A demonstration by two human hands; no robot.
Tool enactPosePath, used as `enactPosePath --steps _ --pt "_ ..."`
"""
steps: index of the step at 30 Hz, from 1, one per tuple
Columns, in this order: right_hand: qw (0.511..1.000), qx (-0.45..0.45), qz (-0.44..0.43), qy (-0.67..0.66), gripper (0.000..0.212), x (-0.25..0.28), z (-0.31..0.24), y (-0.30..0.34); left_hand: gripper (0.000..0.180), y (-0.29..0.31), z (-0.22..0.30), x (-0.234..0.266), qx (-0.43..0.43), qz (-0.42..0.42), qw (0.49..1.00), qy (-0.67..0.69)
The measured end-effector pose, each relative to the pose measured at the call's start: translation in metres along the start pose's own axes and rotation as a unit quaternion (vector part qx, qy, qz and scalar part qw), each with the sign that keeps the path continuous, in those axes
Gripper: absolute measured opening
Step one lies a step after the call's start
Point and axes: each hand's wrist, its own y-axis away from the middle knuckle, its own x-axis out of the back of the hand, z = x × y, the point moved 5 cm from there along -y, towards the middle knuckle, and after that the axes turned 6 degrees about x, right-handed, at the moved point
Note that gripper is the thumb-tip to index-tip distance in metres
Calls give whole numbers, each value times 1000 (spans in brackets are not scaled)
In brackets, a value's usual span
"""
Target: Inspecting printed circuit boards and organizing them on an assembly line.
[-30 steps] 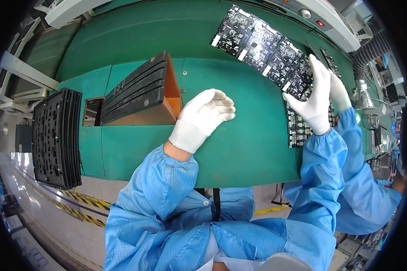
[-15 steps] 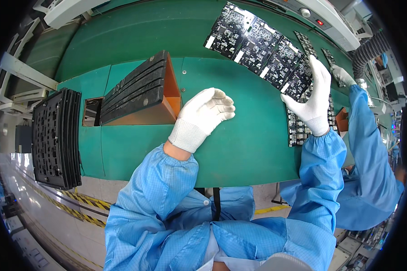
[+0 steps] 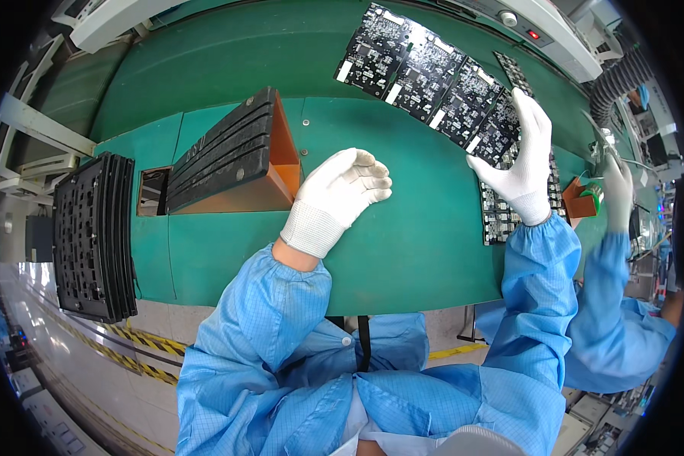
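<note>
My right hand (image 3: 520,163), in a white glove, grips the right end of a long black circuit board panel (image 3: 425,76) between thumb and fingers. The panel is made of several joined boards and slants up to the left above the green table. My left hand (image 3: 338,194), gloved too, rests over the middle of the table with its fingers loosely curled and apart, holding nothing. Partly behind my right hand lies another populated circuit board panel (image 3: 498,216). Left of my left hand stands an orange wedge-shaped stand (image 3: 283,163) with black slabs leaning on its slope.
A stack of black trays (image 3: 91,235) stands upright at the table's left edge. At the right, a co-worker's gloved hand (image 3: 618,190) is beside an orange holder (image 3: 577,199). A ribbed hose (image 3: 623,87) hangs at the far right, near a machine with a red-lit switch (image 3: 534,35).
The panel and my right hand have shifted slightly left. My left hand has hardly moved. The co-worker's hand has come away from a board at the back and nearer the front.
</note>
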Motion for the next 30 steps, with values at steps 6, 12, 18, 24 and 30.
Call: enactPosePath --steps 6,12,18,24,30 --pt "1000 -4 12 -1 102 -3 1 -1 30 1 0 2 2 9 1000 3" --pt "1000 -11 -9 9 100 -6 2 -4 31 1 -1 3 10 -4 1000 10" --pt "995 -95 -18 -13 96 -42 38 -13 30 3 -1 1 8 7 1000 8" --pt "926 -357 -122 11 105 -110 107 -23 29 4 1 0 8 25 1000 6" --pt "849 -487 -206 0 120 -163 137 -42 29 3 3 -1 -9 -4 999 -38"
